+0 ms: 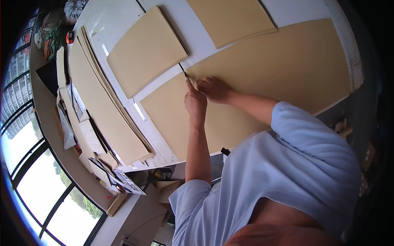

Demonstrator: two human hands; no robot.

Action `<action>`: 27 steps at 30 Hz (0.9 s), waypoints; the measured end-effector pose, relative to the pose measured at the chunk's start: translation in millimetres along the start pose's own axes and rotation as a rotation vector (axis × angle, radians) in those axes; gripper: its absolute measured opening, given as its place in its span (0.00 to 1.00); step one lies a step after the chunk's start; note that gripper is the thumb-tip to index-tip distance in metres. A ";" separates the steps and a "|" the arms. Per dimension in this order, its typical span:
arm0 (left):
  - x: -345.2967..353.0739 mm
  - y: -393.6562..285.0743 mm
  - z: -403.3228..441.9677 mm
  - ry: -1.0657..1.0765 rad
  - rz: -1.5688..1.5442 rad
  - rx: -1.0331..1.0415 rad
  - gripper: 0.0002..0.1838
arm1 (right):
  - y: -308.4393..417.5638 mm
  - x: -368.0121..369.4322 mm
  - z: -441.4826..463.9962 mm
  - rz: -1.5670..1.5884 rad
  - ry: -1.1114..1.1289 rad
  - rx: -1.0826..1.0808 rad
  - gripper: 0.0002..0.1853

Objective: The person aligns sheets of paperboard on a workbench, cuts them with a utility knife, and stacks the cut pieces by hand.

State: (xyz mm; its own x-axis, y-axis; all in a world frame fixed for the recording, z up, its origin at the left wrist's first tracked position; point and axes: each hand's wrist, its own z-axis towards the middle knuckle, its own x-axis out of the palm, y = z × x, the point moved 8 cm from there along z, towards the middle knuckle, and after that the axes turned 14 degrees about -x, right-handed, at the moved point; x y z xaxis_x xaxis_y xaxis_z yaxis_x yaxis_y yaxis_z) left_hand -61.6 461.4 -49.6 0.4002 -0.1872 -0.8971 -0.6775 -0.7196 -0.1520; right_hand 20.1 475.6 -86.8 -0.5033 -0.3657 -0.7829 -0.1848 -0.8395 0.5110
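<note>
My left hand (195, 102) is over a large tan cardboard sheet (271, 67), its index finger stretched forward and the other fingers curled under. A thin dark line (185, 74) meets that fingertip at the sheet's far edge; whether it is a blade or a gap in the table, I cannot tell. Whatever the curled fingers hold is hidden. Right beside it, my right hand (214, 89) rests on the sheet with bent fingers pointing left, pressing the surface, and nothing shows in it.
Beyond the sheet lie two cardboard stacks, one left (147, 49) and one right (232, 20), on the white table (111, 18). A long stack (104, 98) runs along the left side. An orange-and-black tape measure (70, 37) is near the far left edge. Papers (92, 137) clutter the window side.
</note>
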 end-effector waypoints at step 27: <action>123.9 164.8 -353.3 0.586 0.061 -0.358 0.35 | -36.3 2.8 75.6 -0.111 0.198 -0.022 0.15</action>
State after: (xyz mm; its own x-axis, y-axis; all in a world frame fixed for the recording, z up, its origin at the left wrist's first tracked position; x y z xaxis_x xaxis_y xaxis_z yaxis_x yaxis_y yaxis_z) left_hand 94.4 83.3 -39.3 0.7033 -0.4927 -0.5124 -0.5044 -0.8538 0.1287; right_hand -38.4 535.4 -80.7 -0.3050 -0.3410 -0.8892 -0.2099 -0.8867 0.4120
